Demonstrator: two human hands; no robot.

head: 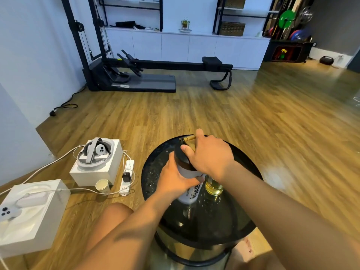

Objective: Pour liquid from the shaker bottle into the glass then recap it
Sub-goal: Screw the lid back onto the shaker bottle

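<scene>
A white shaker bottle (190, 193) with black lettering and a black cap (181, 154) stands upright on a round black glass table (247, 166). My left hand (173, 178) wraps around the bottle's middle. My right hand (209, 154) rests on top of the cap, fingers curled over it and its gold-coloured loop (189, 137). Just right of the bottle, partly hidden under my right wrist, stands a glass (213, 187) holding yellow liquid.
On the wood floor to the left sit two white boxes (97, 172) (29, 217) with headsets and controllers, a paper cup (102, 185), a power strip (127, 177) and cables. My knees show below the table. Exercise equipment and shelves line the far wall.
</scene>
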